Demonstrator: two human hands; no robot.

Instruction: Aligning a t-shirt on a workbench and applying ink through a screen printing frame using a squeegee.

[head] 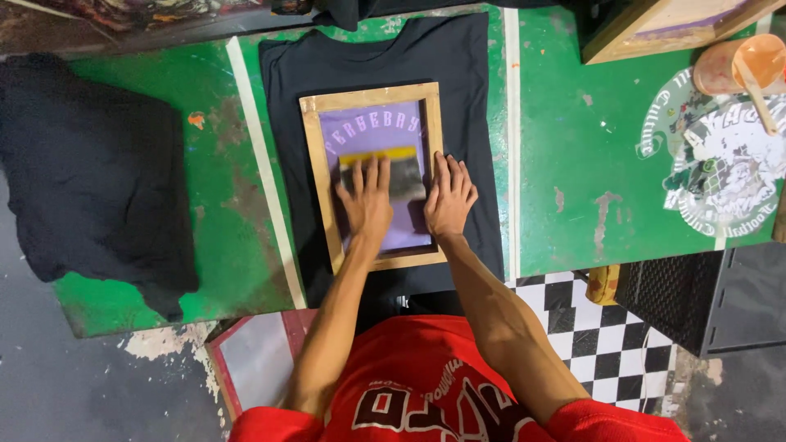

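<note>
Both hands lie flat, fingers spread, gripping nothing: the left hand (366, 199) presses on the mesh of a wooden screen frame (312, 164), its fingertips touching a yellow-edged squeegee (378, 155) that lies across the mesh; the right hand (449, 196) rests half on the mesh, half on the frame's right rail. The mesh is violet, with an arc of pale lettering near its far edge. The frame sits square on the chest of a black shirt (463, 65) spread flat, collar away from the person, hem at the near edge of the table (565, 147).

The table is painted green, much worn, with brown patches where paint has gone and pale tape lines (512, 123) running front to back on either side of the shirt. On its left part lies a heap of dark cloth (90, 172), overhanging the near edge. On its right part is a round white-and-black print (720, 164) laid straight on the green surface; just beyond it stands an orange cup (737, 65) with a stick in it. A second wooden frame (655, 29) shows at the far right corner.

Below the table edge: black-and-white chequered floor (606, 336) to the right, a dark mesh crate (671, 295) beside it, grey concrete to the left. The person wears a red shirt (426, 393).
</note>
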